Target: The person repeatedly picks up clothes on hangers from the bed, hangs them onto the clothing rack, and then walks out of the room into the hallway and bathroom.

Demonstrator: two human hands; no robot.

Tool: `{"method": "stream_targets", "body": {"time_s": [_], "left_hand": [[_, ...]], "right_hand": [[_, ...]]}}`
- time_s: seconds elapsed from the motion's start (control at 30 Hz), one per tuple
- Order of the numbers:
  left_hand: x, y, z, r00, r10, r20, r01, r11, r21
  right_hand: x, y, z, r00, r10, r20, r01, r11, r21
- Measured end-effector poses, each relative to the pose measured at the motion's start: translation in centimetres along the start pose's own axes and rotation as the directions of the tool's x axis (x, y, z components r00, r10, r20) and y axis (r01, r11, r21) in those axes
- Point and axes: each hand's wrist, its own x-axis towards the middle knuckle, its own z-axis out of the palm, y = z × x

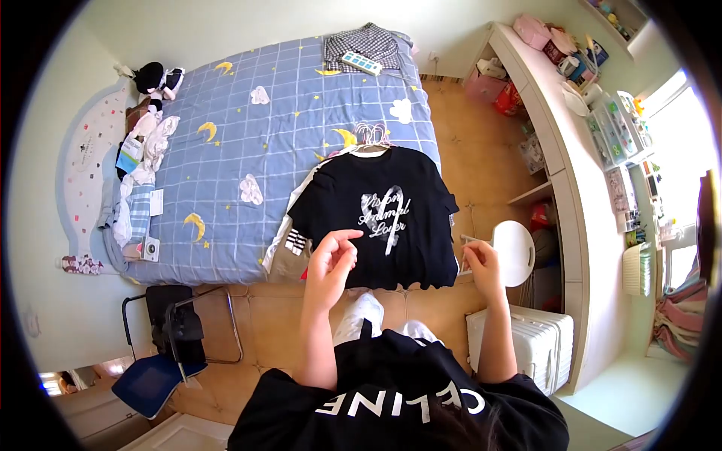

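Observation:
A black T-shirt (335,195) with white lettering lies at the bed's front right corner, on top of other garments whose edges show at its left. Several hanger hooks (371,135) stick out together at its neckline. My left hand (331,263) hovers at the shirt's lower left, index finger stretched and the other fingers loosely bent, holding nothing visible. Just right of the shirt's hem is my right hand (483,263), its fingers bent and apart, with nothing visible in them.
The bed (286,135) has a blue checked cover. At its far end lie a checked cloth (368,41) and a power strip (361,62). A folding chair (162,346) stands left, a white stool (514,252) and white suitcase (526,346) right, beside a long cabinet (568,225).

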Motion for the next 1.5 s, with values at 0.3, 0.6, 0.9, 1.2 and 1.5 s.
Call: {"method": "stream_targets", "body": {"time_s": [0.3, 0.6, 0.9, 1.2, 1.5], "left_hand": [[15.5, -10.3, -6.5, 0.986, -0.164, 0.006, 0.157, 0.952, 0.265], [27.3, -28.4, -8.7, 0.902, -0.430, -0.025, 0.419, 0.862, 0.287], [34.2, -37.0, -7.3, 0.787, -0.617, -0.006, 0.607, 0.772, 0.189], [35.5, -36.9, -2.7, 0.749, -0.662, -0.033, 0.659, 0.749, -0.064], [39.4, -38.7, 0.9, 0.683, -0.730, -0.009, 0.672, 0.633, -0.385]], "right_hand": [[13.5, 0.6, 8.8, 0.996, 0.069, -0.050, -0.069, 0.997, -0.015], [33.4, 13.1, 16.9, 0.997, -0.082, 0.017, 0.083, 0.951, -0.299], [50.7, 23.4, 26.0, 0.975, -0.148, 0.169, 0.224, 0.624, -0.748], [51.9, 25.7, 26.1, 0.934, -0.101, 0.343, 0.350, 0.455, -0.819], [51.3, 26.3, 24.5, 0.910, -0.213, 0.357, 0.415, 0.430, -0.802]]}}
